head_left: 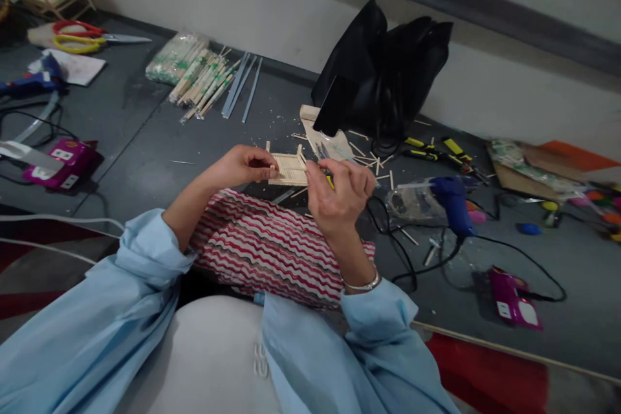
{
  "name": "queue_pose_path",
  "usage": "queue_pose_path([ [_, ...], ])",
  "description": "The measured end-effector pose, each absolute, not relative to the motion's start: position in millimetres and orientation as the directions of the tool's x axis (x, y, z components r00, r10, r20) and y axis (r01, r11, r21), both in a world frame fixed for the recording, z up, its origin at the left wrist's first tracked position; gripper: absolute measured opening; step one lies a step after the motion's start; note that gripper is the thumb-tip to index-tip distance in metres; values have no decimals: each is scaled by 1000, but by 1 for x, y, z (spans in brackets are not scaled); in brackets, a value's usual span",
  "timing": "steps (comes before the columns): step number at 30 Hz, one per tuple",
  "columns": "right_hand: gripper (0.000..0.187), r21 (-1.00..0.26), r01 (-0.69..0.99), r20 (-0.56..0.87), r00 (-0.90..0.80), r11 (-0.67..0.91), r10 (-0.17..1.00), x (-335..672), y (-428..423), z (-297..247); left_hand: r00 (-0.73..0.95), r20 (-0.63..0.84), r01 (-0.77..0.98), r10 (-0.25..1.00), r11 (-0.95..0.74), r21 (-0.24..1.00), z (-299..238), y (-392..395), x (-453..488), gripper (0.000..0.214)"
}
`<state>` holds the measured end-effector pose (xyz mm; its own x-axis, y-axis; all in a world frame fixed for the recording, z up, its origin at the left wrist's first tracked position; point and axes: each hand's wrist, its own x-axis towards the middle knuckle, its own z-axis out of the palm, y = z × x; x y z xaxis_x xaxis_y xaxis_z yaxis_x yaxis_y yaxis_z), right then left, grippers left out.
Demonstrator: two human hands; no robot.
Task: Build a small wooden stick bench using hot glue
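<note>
A small model of thin wooden sticks (291,171), with slatted panels and short upright posts, is between my two hands above the table's near edge. My left hand (242,167) is closed, thumb and forefinger pinching the model's left end. At its right end my right hand (342,194) is closed, with thumb and forefinger against the corner; any small piece in that pinch is hidden. Metal tool tips (321,150) and a bit of yellow show behind the right fingers, but I cannot tell whether that hand touches the tool. A red-striped cushion (266,246) lies under my forearms.
Bundled sticks (204,81), grey strips (237,84) and scissors (92,37) lie at the back left. A black bag (383,71) stands behind loose sticks. To the right are yellow-black pliers (427,151), a blue glue gun (453,204) with its cable, and a purple box (514,297).
</note>
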<state>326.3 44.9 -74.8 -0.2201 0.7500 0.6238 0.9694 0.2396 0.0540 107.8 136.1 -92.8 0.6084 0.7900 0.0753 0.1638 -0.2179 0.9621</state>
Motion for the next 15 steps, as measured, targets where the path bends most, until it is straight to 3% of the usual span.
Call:
queue_pose_path([
  [10, 28, 101, 962, 657, -257, 255, 708, 320, 36, -69, 567, 48, 23, 823, -74, 997, -82, 129, 108, 36],
  [15, 26, 66, 971, 613, -222, 232, 758, 318, 35, -68, 530, 25, -31, 848, -10, 999, -80, 126, 108, 38],
])
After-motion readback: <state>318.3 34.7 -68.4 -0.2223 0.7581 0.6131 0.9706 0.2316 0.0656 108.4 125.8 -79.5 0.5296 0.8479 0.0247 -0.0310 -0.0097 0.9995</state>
